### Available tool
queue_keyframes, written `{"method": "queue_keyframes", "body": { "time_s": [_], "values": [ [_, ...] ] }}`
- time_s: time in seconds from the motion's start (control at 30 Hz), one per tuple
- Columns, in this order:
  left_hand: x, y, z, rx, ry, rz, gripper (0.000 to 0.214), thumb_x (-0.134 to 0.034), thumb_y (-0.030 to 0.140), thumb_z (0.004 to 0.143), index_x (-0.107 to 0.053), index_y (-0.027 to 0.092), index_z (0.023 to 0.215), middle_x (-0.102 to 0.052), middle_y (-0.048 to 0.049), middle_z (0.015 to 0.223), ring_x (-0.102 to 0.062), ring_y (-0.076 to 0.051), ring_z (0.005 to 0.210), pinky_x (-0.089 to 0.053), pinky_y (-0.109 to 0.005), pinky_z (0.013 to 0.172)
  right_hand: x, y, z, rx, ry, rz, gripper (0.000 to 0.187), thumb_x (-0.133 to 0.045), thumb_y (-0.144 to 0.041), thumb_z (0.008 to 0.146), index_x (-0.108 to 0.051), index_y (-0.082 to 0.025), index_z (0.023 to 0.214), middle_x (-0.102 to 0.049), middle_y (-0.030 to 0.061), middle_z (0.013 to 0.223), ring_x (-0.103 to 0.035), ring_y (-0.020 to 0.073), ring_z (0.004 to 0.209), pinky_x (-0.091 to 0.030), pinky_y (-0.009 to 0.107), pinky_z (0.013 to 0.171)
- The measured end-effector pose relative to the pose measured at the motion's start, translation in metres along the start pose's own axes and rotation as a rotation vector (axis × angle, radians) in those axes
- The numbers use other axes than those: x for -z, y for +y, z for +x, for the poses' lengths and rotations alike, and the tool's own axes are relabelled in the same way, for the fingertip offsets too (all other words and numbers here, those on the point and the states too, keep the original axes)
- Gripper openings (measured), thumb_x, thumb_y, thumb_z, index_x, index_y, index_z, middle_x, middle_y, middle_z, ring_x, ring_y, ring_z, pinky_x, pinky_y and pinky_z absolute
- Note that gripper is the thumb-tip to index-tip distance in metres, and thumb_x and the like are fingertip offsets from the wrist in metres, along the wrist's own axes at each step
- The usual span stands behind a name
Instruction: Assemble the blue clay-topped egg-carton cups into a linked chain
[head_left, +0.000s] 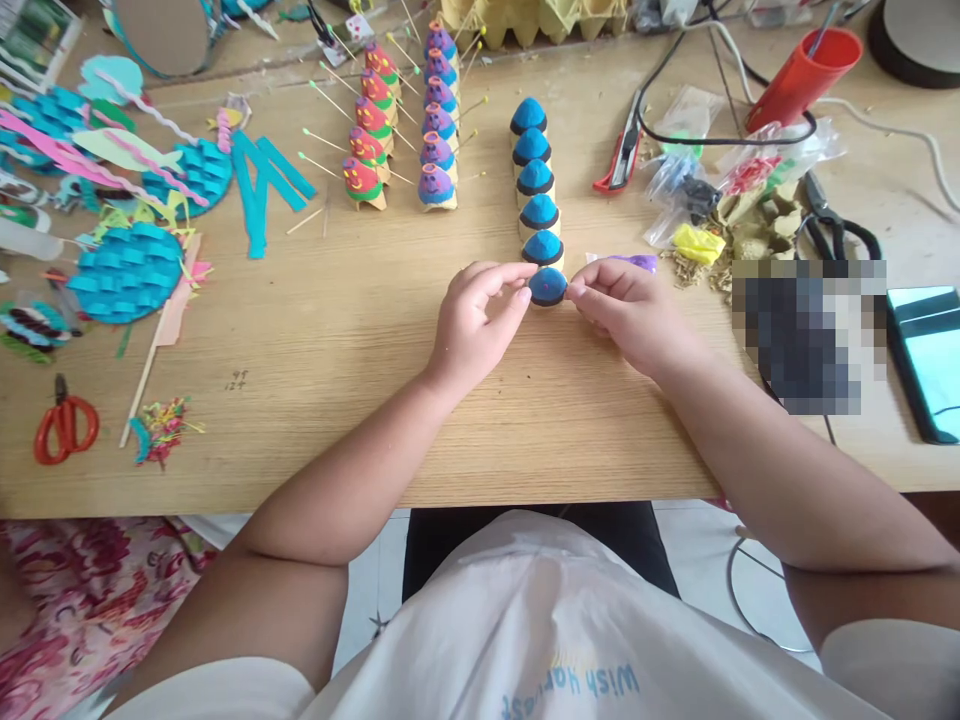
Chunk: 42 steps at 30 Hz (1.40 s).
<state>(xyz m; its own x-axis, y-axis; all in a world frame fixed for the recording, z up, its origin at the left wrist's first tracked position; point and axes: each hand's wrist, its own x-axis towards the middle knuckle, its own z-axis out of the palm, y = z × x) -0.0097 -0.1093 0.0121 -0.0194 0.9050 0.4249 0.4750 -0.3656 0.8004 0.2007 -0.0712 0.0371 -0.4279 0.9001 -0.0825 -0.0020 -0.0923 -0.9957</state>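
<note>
The left hand [476, 325] and right hand [634, 312] pinch opposite edges of a blue, black-rimmed clay-like dome [548, 286], each grip narrow, likely steadying it while leaving its top uncovered; it ends the row of similar blue domes [535, 178] on the light-wood tabletop [337, 410].

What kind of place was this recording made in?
Probably a craft worktable, whether at home or in a small workshop I can't tell. Signs of it: a row of blue domes being handled, a woven blue piece lying at the left, and red-handled scissors on the wooden tabletop.
</note>
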Motion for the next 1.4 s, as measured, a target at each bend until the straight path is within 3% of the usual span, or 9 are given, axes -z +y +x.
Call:
{"method": "queue_keyframes", "body": {
  "time_s": [0.2, 0.43, 0.97, 1.4],
  "values": [
    [-0.005, -0.009, 0.002, -0.085, -0.018, 0.197, 0.031, -0.068, 0.025, 0.097, -0.077, 0.028, 0.126, -0.076, -0.0054, 0.118, -0.065, -0.024, 0.115, -0.051, -0.040, 0.109, -0.004, 0.000, 0.007, 0.070, 0.051, -0.165, 0.030, -0.084, -0.044, 0.090, -0.069, -0.020, 0.079, -0.051, -0.0021, 0.066, -0.036, 0.0105, 0.061, -0.022, 0.030, 0.056],
    [-0.011, -0.009, 0.001, -0.107, -0.039, 0.237, 0.035, -0.066, 0.018, 0.095, -0.077, 0.028, 0.128, -0.073, -0.0064, 0.121, -0.063, -0.025, 0.118, -0.046, -0.043, 0.112, -0.008, 0.002, 0.011, 0.086, 0.124, -0.310, 0.021, -0.077, -0.024, 0.092, -0.067, -0.020, 0.074, -0.052, -0.0015, 0.067, -0.037, 0.0109, 0.062, -0.023, 0.032, 0.060],
    [-0.010, -0.002, 0.002, -0.057, -0.104, 0.341, 0.036, -0.060, 0.021, 0.099, -0.072, 0.030, 0.133, -0.071, -0.0061, 0.127, -0.062, -0.025, 0.124, -0.047, -0.045, 0.114, -0.011, 0.001, 0.014, 0.074, 0.131, -0.387, 0.028, -0.077, -0.031, 0.095, -0.058, -0.022, 0.076, -0.047, -0.0028, 0.066, -0.037, 0.0116, 0.062, -0.028, 0.032, 0.059],
    [-0.011, -0.004, 0.002, -0.070, -0.094, 0.345, 0.035, -0.061, 0.021, 0.100, -0.073, 0.029, 0.132, -0.072, -0.0059, 0.126, -0.063, -0.025, 0.123, -0.048, -0.046, 0.114, -0.011, 0.000, 0.014, 0.069, 0.132, -0.410, 0.029, -0.073, -0.023, 0.097, -0.055, -0.022, 0.075, -0.044, -0.0035, 0.066, -0.036, 0.0106, 0.060, -0.029, 0.031, 0.058]
  ]
}}
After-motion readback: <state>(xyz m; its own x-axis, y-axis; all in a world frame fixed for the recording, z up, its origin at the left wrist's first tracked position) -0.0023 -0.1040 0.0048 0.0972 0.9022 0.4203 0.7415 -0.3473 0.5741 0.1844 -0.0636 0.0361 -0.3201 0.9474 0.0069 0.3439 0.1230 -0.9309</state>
